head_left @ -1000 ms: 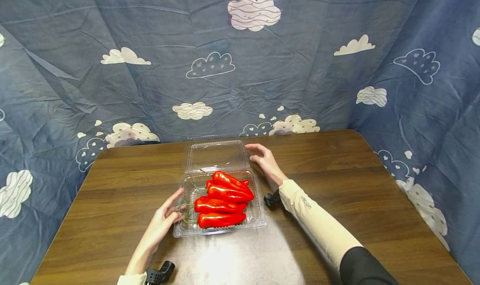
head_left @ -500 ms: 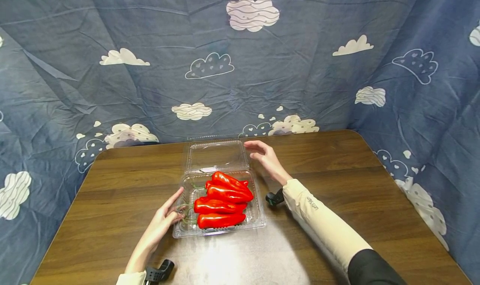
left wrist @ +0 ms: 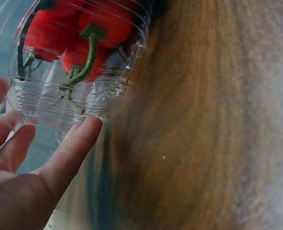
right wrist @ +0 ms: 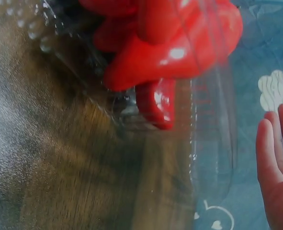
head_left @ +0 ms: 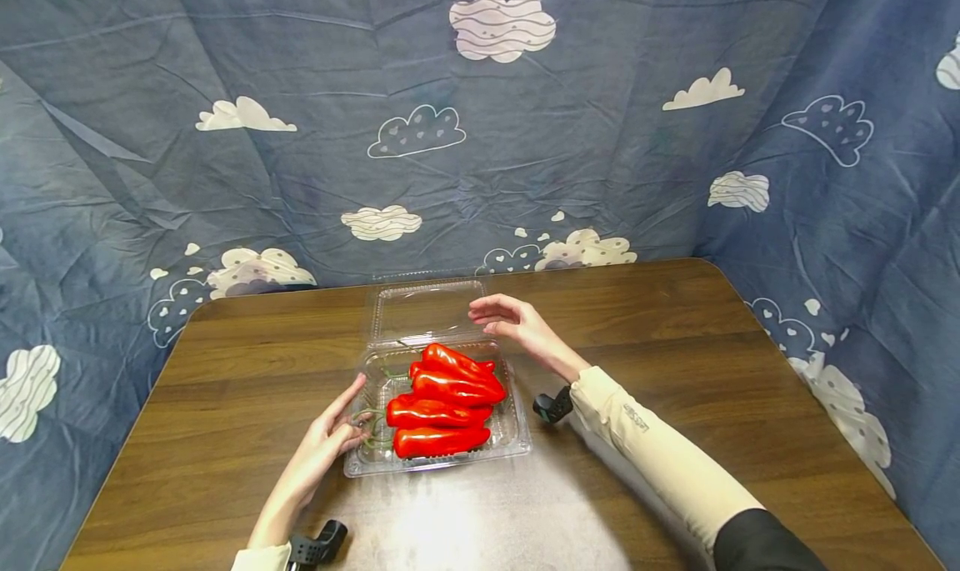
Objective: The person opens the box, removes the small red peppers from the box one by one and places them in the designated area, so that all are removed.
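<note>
A clear plastic clamshell box lies on the table with its lid folded back, away from me. Several long red peppers with green stems lie inside, mostly side by side. My left hand rests against the box's left side, its fingers fairly straight; the left wrist view shows a fingertip touching the ribbed wall. Over the right edge of the lid is my right hand, fingers extended and slightly bent, holding nothing. Whether it touches the lid is unclear; in the right wrist view that hand appears apart from the plastic.
The brown wooden table extends on both sides of the box. Behind it hangs a blue curtain with white clouds. Black cameras are strapped to both wrists, including a right wrist camera just right of the box.
My right hand has moved left and slightly nearer to me, from beside the lid to over its right edge. The left hand, box and peppers have stayed put.
</note>
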{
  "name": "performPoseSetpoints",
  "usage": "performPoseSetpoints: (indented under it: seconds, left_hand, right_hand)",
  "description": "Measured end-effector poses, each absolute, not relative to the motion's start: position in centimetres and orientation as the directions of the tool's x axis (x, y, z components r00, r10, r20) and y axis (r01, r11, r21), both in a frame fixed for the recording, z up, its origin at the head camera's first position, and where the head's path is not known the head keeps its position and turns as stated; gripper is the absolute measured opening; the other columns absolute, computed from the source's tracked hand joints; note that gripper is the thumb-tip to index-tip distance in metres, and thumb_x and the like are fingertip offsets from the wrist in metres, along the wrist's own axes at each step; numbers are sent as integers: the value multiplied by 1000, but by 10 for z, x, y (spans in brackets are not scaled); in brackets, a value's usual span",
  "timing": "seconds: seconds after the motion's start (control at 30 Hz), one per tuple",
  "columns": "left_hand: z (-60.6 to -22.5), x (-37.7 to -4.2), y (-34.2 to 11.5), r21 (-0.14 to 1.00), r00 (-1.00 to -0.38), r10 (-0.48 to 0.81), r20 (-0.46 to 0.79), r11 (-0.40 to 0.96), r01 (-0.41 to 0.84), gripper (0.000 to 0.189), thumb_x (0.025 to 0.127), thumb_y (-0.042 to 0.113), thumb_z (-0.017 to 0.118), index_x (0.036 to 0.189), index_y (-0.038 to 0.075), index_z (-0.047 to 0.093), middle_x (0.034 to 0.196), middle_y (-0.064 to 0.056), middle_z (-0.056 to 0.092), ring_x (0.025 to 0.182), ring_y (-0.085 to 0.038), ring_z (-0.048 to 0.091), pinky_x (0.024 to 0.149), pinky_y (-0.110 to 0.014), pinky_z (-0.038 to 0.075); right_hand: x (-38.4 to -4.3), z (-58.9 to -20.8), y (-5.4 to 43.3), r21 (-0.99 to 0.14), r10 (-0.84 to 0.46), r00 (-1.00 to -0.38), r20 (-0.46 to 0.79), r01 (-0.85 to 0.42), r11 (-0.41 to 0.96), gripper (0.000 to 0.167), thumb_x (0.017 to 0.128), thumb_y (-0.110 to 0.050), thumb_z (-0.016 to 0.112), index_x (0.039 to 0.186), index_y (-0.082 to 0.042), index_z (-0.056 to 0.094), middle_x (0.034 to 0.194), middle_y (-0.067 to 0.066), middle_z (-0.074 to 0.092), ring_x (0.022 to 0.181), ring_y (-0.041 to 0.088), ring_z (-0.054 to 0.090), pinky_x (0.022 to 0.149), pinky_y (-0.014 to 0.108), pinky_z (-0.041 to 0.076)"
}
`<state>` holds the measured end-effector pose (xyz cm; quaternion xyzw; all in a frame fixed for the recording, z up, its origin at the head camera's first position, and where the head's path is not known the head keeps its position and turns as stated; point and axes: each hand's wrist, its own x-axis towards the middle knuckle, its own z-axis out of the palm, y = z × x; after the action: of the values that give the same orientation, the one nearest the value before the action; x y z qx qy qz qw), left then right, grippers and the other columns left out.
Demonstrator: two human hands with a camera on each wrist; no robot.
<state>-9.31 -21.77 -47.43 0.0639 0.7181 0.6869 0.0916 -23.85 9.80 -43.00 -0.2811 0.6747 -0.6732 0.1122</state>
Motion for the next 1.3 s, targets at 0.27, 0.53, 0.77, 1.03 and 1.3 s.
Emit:
performPoseSetpoints:
  seconds: [0.27,0.53,0.77,1.03,1.3]
  left_hand:
    - [-476,-92,-217,999,-977,210,-46,31,-41,71,86,-10,38,152,8,22,159,-9,11,127,-44,38,89,-29,50]
    - [-476,-91,-217,998,-979,197,-61,27,-56,71,85,-11,38,153,8,22,158,-9,11,127,-43,38,89,-29,50]
    - [-475,-91,-217,999,-978,203,-50,18,-47,72,86,-11,38,153,8,22,158,-10,11,127,-44,37,90,-29,50]
    - [-476,-91,-216,998,-979,195,-61,13,-59,73,85,-10,39,153,10,22,158,-10,11,128,-43,37,91,-30,49]
    - [-476,-92,-214,997,-981,180,-76,21,-73,74,84,-10,38,153,11,23,158,-10,12,128,-42,38,91,-31,48]
  right_hand:
    - [-227,-426,94,-985,-646,-746,158,-164,-52,37,88,11,49,125,17,48,122,38,51,110,50,52,91,54,47]
    - [-216,-425,87,-974,-766,-623,158,-225,-18,39,87,4,51,124,14,48,119,28,57,108,34,58,91,42,50]
    - [-206,-422,79,-956,-813,-569,126,-288,54,37,86,7,51,122,14,52,118,26,58,107,35,58,96,36,47]
    - [-202,-421,77,-898,-818,-566,99,-406,172,37,83,6,55,120,5,58,116,17,62,104,24,61,93,36,48]
    - [-200,-422,77,-890,-810,-583,63,-401,219,38,80,6,60,118,2,61,113,12,62,98,20,60,88,34,51]
